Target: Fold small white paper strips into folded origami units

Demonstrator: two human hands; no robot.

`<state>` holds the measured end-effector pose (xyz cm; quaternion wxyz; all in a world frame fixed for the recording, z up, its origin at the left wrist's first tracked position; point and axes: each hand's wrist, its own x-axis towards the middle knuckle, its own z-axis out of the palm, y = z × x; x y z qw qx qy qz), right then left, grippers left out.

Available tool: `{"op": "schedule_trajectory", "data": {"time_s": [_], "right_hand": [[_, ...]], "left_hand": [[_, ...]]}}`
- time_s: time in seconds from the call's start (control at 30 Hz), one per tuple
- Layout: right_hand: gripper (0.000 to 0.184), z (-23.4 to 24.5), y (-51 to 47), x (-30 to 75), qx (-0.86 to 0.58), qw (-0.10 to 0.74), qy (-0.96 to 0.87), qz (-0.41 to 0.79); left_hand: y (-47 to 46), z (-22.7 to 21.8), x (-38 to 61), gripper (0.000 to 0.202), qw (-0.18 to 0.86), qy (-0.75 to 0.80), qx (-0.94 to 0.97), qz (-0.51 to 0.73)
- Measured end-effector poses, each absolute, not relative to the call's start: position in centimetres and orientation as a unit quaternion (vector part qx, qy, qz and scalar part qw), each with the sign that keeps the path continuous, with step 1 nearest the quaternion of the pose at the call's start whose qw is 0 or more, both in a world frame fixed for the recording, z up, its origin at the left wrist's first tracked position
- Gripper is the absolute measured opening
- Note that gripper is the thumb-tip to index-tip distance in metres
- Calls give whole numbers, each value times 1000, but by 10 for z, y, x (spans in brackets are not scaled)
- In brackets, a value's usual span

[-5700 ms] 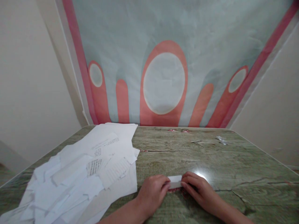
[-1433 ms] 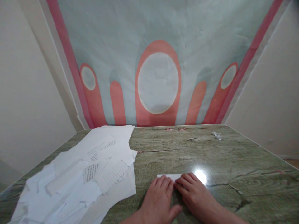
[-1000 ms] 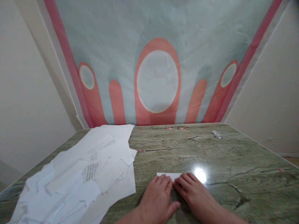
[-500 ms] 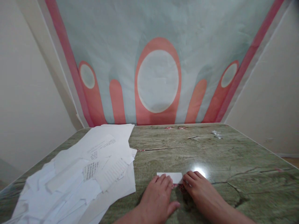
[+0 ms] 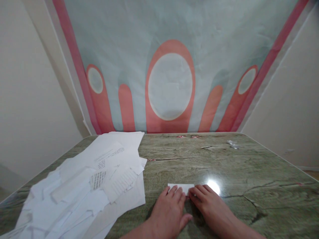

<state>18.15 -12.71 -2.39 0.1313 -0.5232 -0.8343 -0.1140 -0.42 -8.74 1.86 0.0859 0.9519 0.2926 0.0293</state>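
A small folded-looking white strip of paper [image 5: 183, 188] lies on the table near its front edge. My left hand [image 5: 168, 208] rests on the strip's left part, fingers flat and slightly apart, thumb stretched to the side. At the right end, my right hand [image 5: 208, 203] has its fingers bent and pressed together on the paper's near edge; its thumb is mostly hidden. The fingers of both hands cover part of the strip, and only its far edge and middle show.
A spread pile of white papers [image 5: 74, 192], some with printed text, covers the table's left side. Small silvery scraps [image 5: 232, 144] lie at the back right of the wood-patterned table [image 5: 174, 171]. A patterned backdrop [image 5: 171, 126] stands behind the table.
My right hand has slid left along the paper strip, closer to my left hand, and covers more of its right end. My left hand stays in nearly the same place.
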Motion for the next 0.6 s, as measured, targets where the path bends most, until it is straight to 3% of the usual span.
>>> {"op": "schedule_trajectory", "data": {"time_s": [0.4,0.6], "right_hand": [[16,-18,-126,181,-543,116,-828,-76],[27,-11,-126,186,-565,191,-802,39]], "left_hand": [[-91,0,-3,29,-119,373,919,-31],[-92,-4,-4,27,-140,364,921,-22]]}}
